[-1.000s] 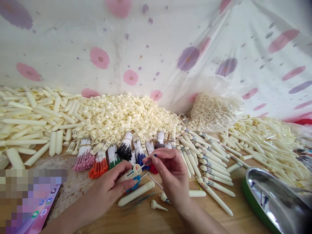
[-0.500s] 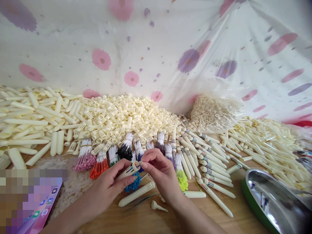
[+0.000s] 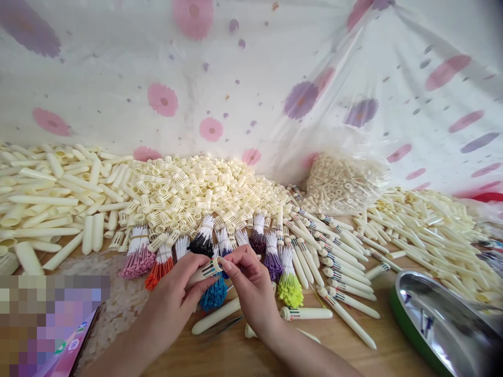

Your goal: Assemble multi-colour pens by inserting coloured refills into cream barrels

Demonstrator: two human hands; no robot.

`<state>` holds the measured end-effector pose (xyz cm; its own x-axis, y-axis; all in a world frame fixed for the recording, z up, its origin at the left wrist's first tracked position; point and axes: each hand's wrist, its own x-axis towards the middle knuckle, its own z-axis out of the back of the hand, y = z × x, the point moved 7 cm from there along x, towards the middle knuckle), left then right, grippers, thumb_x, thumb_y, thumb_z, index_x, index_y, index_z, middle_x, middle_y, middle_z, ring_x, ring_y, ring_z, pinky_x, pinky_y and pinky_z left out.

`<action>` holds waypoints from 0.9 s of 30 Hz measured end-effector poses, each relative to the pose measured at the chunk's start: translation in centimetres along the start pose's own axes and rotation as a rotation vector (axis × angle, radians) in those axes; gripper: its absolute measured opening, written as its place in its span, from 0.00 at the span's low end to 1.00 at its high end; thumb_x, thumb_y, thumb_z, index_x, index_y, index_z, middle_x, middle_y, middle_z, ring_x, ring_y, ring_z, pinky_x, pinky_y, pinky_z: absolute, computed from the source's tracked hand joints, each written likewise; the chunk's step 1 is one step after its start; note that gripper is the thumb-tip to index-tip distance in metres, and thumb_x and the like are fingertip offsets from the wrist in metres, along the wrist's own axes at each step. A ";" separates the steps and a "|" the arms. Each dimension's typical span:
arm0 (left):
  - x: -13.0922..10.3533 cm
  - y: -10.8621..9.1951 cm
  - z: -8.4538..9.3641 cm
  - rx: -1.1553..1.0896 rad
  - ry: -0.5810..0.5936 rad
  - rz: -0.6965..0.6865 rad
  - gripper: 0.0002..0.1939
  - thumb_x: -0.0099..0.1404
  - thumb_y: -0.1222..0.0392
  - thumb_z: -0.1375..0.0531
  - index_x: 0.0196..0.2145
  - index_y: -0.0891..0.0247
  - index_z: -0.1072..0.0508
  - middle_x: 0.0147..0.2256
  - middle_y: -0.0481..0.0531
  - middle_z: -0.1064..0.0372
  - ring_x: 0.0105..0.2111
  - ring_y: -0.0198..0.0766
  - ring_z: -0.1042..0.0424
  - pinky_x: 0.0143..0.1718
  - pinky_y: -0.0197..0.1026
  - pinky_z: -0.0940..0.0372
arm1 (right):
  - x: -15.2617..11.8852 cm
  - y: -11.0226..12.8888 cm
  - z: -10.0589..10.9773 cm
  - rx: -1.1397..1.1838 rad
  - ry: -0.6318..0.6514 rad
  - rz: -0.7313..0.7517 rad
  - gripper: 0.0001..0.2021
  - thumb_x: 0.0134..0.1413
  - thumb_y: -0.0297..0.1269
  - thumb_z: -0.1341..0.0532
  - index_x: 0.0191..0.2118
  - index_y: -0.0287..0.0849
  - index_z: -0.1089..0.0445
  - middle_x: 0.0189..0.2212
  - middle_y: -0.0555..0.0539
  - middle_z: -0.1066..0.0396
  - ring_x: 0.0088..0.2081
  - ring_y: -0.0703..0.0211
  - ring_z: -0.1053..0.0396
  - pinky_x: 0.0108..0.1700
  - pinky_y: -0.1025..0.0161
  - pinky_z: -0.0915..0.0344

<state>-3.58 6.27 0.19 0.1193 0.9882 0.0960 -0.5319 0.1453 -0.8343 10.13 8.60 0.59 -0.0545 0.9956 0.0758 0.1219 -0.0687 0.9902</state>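
My left hand (image 3: 184, 285) is closed around a cream pen barrel (image 3: 205, 272) with a slotted top and coloured pieces in its slots. The fingertips of my right hand (image 3: 245, 277) pinch together at the barrel's open end, on a small dark blue piece mostly hidden by the fingers. Just below the hands lie a cream barrel (image 3: 216, 317) and thin tweezers (image 3: 226, 327). Behind them stand tied bundles of refills, among them blue (image 3: 214, 294), orange (image 3: 159, 269), pink (image 3: 137, 256), black (image 3: 202, 238), purple (image 3: 272, 259) and yellow (image 3: 290, 285).
Slotted cream caps (image 3: 208, 191) form a heap at the back, with long barrels (image 3: 51, 204) on the left. Filled pens (image 3: 349, 272) lie right of the hands, near a green-rimmed metal tray (image 3: 440, 324). A clear bag (image 3: 346, 180) stands behind; a phone (image 3: 74, 340) is front left.
My right hand has shifted slightly left and closer to the barrel's end. The barrel in my left hand has turned slightly, showing more coloured slots. The view has shifted slightly.
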 end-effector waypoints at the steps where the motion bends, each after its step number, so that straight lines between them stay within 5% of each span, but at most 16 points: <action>1: 0.1 -0.2 0.1 0.023 -0.020 -0.038 0.08 0.63 0.56 0.46 0.39 0.58 0.34 0.35 0.50 0.32 0.34 0.39 0.30 0.34 0.38 0.34 | 0.0 0.1 0.0 -0.016 -0.009 0.017 0.04 0.46 0.37 0.36 0.25 0.44 0.27 0.25 0.52 0.38 0.31 0.63 0.40 0.35 0.64 0.42; 10: -0.3 -1.9 0.9 0.238 -0.096 -0.235 0.05 0.66 0.58 0.49 0.38 0.57 0.35 0.35 0.50 0.32 0.35 0.40 0.29 0.35 0.40 0.34 | 0.1 0.0 0.0 -0.013 0.118 -0.100 0.05 0.44 0.37 0.35 0.25 0.42 0.26 0.24 0.50 0.34 0.29 0.62 0.37 0.34 0.64 0.40; 18: -0.6 -2.6 1.1 0.356 -0.138 -0.333 0.06 0.67 0.60 0.50 0.42 0.57 0.37 0.36 0.51 0.33 0.37 0.41 0.29 0.36 0.41 0.34 | -0.2 2.1 0.3 -0.309 0.086 0.177 0.05 0.50 0.34 0.37 0.25 0.43 0.28 0.24 0.50 0.34 0.28 0.62 0.38 0.30 0.65 0.41; 27: -0.5 -2.4 0.9 0.370 -0.110 -0.302 0.06 0.66 0.61 0.50 0.40 0.57 0.36 0.36 0.50 0.32 0.37 0.41 0.29 0.36 0.41 0.34 | -0.2 0.8 0.2 -0.217 0.092 0.010 0.05 0.49 0.35 0.38 0.26 0.42 0.26 0.24 0.49 0.33 0.28 0.62 0.37 0.31 0.65 0.41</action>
<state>-3.15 5.44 2.59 0.2352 0.8958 0.3772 -0.7520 0.4136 -0.5132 10.49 8.32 1.36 -0.1452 0.9856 0.0867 -0.0929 -0.1008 0.9906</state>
